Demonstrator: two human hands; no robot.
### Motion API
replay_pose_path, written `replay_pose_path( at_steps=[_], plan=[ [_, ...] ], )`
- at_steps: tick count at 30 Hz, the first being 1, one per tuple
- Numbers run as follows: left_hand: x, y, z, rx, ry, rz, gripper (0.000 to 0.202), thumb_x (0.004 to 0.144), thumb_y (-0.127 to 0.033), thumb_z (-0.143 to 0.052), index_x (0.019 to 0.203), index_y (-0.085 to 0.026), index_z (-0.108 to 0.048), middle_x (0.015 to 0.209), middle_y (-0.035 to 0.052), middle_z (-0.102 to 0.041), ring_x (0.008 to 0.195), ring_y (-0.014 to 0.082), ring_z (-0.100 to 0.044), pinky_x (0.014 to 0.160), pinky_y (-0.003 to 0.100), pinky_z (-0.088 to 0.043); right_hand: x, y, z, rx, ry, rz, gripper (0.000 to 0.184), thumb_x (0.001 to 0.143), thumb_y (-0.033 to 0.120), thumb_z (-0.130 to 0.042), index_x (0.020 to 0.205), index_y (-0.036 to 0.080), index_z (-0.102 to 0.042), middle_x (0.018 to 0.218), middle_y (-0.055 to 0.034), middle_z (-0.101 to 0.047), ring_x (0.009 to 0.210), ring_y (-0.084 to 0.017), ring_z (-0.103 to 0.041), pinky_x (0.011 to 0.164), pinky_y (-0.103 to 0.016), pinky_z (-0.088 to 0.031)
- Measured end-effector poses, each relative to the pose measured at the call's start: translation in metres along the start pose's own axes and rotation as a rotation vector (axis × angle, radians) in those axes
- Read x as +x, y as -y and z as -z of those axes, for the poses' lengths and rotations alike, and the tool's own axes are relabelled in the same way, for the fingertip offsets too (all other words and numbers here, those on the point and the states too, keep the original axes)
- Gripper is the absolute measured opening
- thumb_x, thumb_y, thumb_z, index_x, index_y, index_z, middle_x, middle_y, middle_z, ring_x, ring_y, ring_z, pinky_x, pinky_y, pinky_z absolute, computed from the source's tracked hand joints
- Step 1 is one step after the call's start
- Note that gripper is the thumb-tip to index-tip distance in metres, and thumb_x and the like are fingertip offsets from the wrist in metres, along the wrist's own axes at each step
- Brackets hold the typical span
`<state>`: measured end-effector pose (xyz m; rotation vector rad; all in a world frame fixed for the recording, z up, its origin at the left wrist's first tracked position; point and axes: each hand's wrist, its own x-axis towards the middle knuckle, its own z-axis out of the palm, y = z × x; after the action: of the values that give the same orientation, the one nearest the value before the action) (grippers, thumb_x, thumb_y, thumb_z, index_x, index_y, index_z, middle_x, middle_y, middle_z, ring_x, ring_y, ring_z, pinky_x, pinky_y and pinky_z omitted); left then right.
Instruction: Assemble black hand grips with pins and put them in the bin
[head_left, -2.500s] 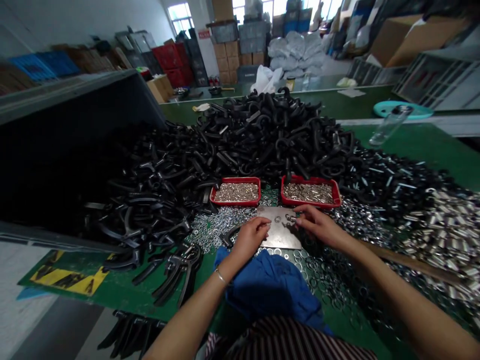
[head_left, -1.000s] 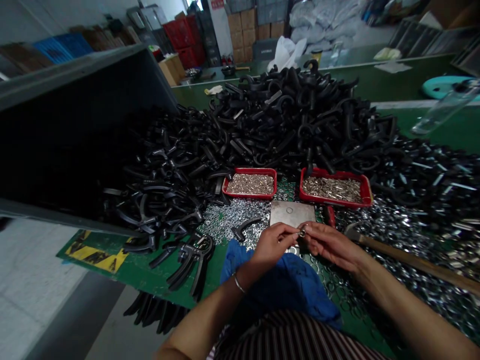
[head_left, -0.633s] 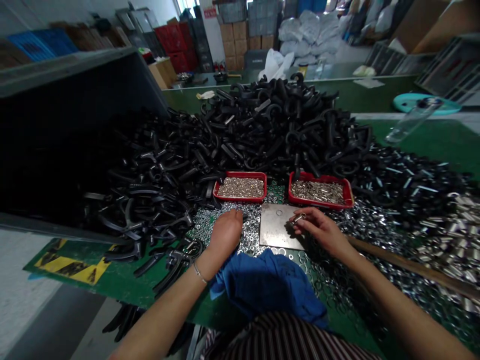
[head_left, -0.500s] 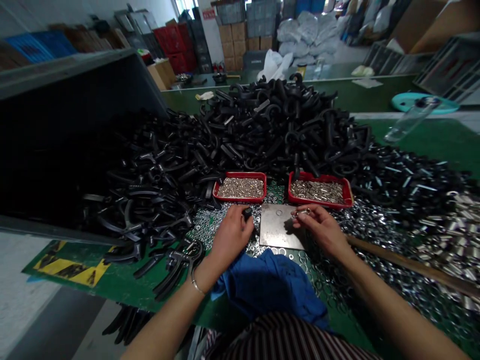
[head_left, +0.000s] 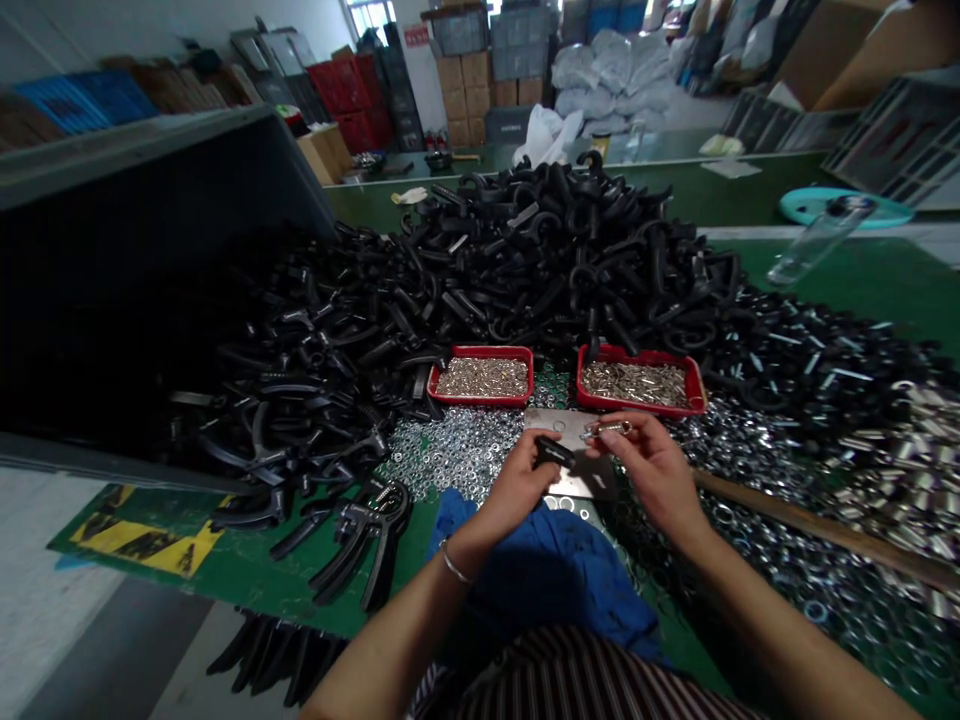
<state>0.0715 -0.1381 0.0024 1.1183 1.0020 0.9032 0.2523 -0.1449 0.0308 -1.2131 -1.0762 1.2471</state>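
Above the metal plate (head_left: 541, 419), my left hand (head_left: 517, 490) is closed round a black plastic handle piece (head_left: 553, 452), which points toward my right hand (head_left: 654, 465). My right fingers pinch a small shiny metal spring (head_left: 612, 428), level with the plate's right side. The two parts are apart. A thin ring (head_left: 559, 426) lies on the plate. Two red trays of small metal pins, the left tray (head_left: 481, 402) and the right tray (head_left: 645, 405), stand just behind. A blue cloth (head_left: 562, 580) lies in front of me.
A big heap of black handle parts (head_left: 525, 250) fills the middle back, spilling from a grey crate (head_left: 292, 160). Small metal rings (head_left: 450, 450) are strewn left of the plate. A wooden stick (head_left: 795, 520) lies at right. Several spring hand grips (head_left: 367, 535) rest near the left edge.
My left hand has moved right, from beside the plate to over it, bringing the black handle piece close to the spring. My right hand has barely moved.
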Motion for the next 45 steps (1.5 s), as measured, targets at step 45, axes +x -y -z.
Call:
replay_pose_path(
  at_steps=[45],
  plan=[
    [0.003,-0.005,-0.013,0.398,-0.405,-0.306,0.023,0.101,-0.041,-0.043,0.102,-0.02,-0.054,0.102,0.0067,-0.062,0.096,0.0186,-0.058,0.09,0.032,-0.043,0.004,-0.037,-0.025,0.522,0.322,-0.482,0.022,0.081,0.036,-0.078,0.089,0.017,-0.07,0.086,-0.0049,-0.071,0.073,-0.011,-0.065,0.072,-0.023,-0.055]
  ],
)
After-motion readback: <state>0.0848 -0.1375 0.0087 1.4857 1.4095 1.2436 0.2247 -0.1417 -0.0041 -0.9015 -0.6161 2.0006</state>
